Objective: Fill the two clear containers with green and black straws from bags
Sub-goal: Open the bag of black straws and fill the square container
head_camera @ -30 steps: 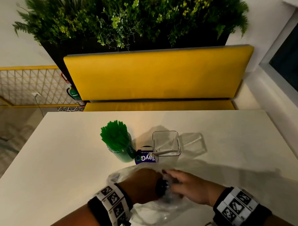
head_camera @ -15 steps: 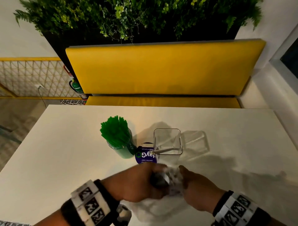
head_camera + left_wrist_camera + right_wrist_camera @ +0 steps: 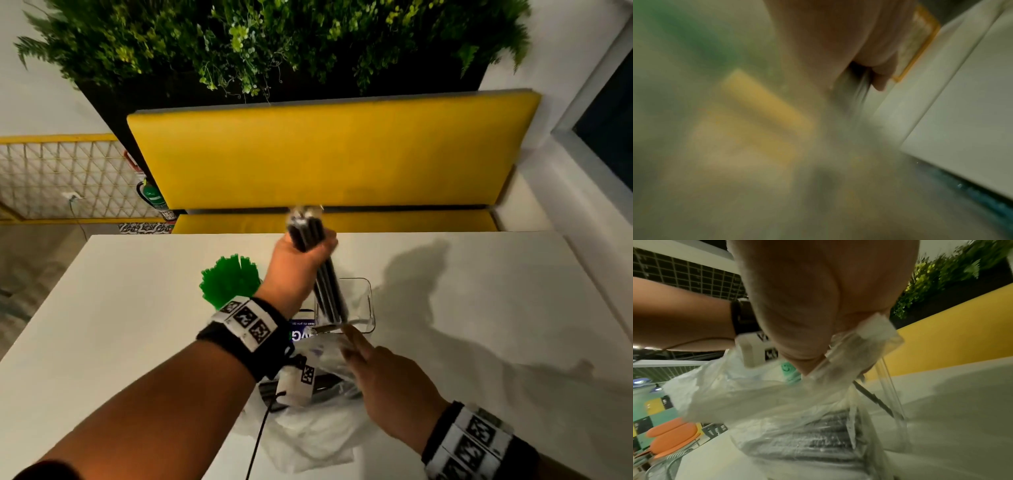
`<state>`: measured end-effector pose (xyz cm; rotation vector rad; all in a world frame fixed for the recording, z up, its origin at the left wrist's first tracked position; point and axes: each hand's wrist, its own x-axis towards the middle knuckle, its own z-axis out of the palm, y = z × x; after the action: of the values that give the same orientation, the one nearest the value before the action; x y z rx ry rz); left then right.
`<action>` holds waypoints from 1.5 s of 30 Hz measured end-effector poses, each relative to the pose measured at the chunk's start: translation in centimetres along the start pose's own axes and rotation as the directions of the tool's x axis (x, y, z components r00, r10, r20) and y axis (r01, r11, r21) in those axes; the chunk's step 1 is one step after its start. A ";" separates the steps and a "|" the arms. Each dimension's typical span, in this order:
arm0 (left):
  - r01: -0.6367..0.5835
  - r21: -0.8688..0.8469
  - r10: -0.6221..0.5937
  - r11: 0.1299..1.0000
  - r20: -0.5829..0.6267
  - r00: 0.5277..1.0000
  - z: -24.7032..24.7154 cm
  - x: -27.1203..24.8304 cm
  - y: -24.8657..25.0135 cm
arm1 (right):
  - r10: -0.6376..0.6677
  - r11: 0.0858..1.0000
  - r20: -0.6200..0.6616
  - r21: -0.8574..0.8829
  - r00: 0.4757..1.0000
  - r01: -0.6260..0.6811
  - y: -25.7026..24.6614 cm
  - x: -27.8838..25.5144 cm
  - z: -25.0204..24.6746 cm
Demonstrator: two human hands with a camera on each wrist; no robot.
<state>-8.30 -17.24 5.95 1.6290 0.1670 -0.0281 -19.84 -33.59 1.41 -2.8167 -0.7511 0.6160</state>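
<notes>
My left hand (image 3: 303, 253) is raised over the table and grips a bundle of black straws (image 3: 320, 274) near its top; the bundle's lower ends dip into the square clear container (image 3: 363, 301). A single straw (image 3: 325, 329) lies across that container's near rim. Left of it the round clear container, hidden behind my left wrist, holds green straws (image 3: 229, 279). My right hand (image 3: 363, 349) pinches the mouth of the clear plastic bag (image 3: 777, 402), which lies on the table with more black straws (image 3: 818, 431) inside. The left wrist view is blurred; the left hand (image 3: 869, 69) there grips something dark.
A small purple-labelled lid or tub (image 3: 303, 330) sits between the two containers. The white table (image 3: 479, 325) has bare surface on the right and left. A yellow bench (image 3: 325, 154) and a planter of greenery (image 3: 274, 41) stand behind the table.
My left hand has risen out of the bag with a bundle of black straws and moved forward over the square container. The right hand has stayed on the bag.
</notes>
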 end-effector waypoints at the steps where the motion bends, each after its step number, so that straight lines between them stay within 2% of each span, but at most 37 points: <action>1: 0.023 0.116 -0.027 0.993 0.033 0.999 0.1 0.3 -1.6 | 0.005 1.000 0.005 0.007 1.000 -0.005 0.1 0.1 0.1; 4: 0.033 0.435 -0.119 0.900 0.173 0.978 -0.4 0.7 -4.8 | 0.018 0.998 0.005 0.055 1.000 -0.019 0.1 0.1 0.2; 6: 0.063 0.465 -0.233 0.883 0.318 0.919 -1.3 0.8 -5.8 | 0.015 0.997 -0.001 0.079 1.000 -0.015 0.2 0.1 0.3; 7: 0.090 0.431 -0.256 0.898 0.344 0.903 -1.8 0.6 -5.7 | 0.016 0.996 -0.005 0.093 1.000 -0.016 0.3 0.2 0.3; 9: 0.085 0.400 -0.212 0.913 0.284 0.935 -3.1 -0.1 -4.6 | 0.020 0.993 -0.007 0.114 1.000 -0.019 0.4 0.3 0.2; 10: 0.034 0.445 -0.154 0.895 0.237 0.959 -3.7 -0.7 -3.6 | 0.024 0.992 -0.003 0.128 1.000 -0.024 0.5 0.3 0.1; 12: -0.100 0.596 -0.069 0.797 0.254 0.965 -4.6 -2.3 -1.8 | 0.021 0.989 0.002 0.146 1.000 -0.022 0.5 0.4 0.1; 14: -0.175 0.741 -0.159 0.649 0.357 0.921 -4.7 -3.6 -1.0 | 0.015 0.987 0.002 0.161 1.000 -0.016 0.4 0.5 0.4; 16: -0.200 0.841 -0.275 0.502 0.374 0.886 -4.5 -3.7 -1.5 | 0.016 0.984 0.003 0.176 1.000 -0.017 0.3 0.6 0.7; 17: -0.191 0.858 -0.297 0.476 0.362 0.884 -4.4 -3.5 -1.9 | 0.015 0.984 0.001 0.177 1.000 -0.015 0.3 0.7 0.8; 19: -0.153 0.834 -0.264 0.529 0.333 0.905 -3.9 -2.8 -1.8 | 0.011 0.985 -0.013 0.173 1.000 -0.009 0.3 0.7 0.8; 22: -0.108 0.715 -0.102 0.690 0.244 0.964 -2.8 -1.5 -1.7 | -0.002 0.988 -0.031 0.157 1.000 0.007 0.5 0.7 0.7; 24: -0.126 0.612 -0.044 0.781 0.255 0.966 -2.0 -0.8 -2.0 | -0.008 0.989 -0.027 0.150 1.000 0.012 0.6 0.8 0.8; 26: -0.160 0.632 -0.065 0.759 0.317 0.946 -1.5 -0.6 -2.7 | -0.008 0.988 -0.017 0.151 1.000 0.010 0.7 0.8 0.7; 28: -0.222 0.711 -0.074 0.667 0.360 0.930 -1.6 -0.9 -2.9 | -0.008 0.990 -0.011 0.143 1.000 0.009 0.6 0.8 0.2; 31: -0.265 0.698 0.022 0.665 0.336 0.941 -2.8 -2.0 -0.9 | -0.007 0.989 -0.005 0.151 1.000 0.008 0.5 0.5 -0.4; 33: -0.332 0.726 0.105 0.602 0.340 0.934 -4.1 -3.1 1.8 | -0.011 0.987 -0.020 0.159 1.000 0.014 0.2 0.1 -0.8; 35: -0.378 0.714 0.155 0.588 0.360 0.920 -5.8 -4.1 5.0 | -0.037 0.984 -0.052 0.170 0.998 0.046 -0.3 -0.3 -0.9; 37: -0.363 0.610 0.162 0.704 0.360 0.919 -7.1 -5.5 8.2 | -0.067 0.979 -0.067 0.188 0.995 0.079 -1.2 -0.4 -1.2; 39: -0.324 0.422 0.168 0.847 0.367 0.915 -7.4 -6.9 10.4 | -0.108 0.974 -0.064 0.195 0.992 0.119 -2.3 -0.2 -1.4; 40: -0.311 0.341 0.178 0.887 0.369 0.912 -7.3 -7.4 10.9 | -0.122 0.971 -0.064 0.197 0.990 0.132 -2.9 -0.1 -1.5; 42: -0.296 0.249 0.198 0.922 0.354 0.914 -6.4 -7.8 10.7 | -0.106 0.975 -0.067 0.191 0.992 0.117 -4.2 0.0 -1.8; 45: -0.241 0.186 0.183 0.952 0.283 0.942 -4.8 -7.6 9.1 | -0.056 0.978 -0.079 0.198 0.995 0.071 -5.8 0.0 -1.7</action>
<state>-15.09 -13.65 16.21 1.8375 -0.2259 -0.0985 -21.63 -28.71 4.42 -2.6056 -0.7195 0.5421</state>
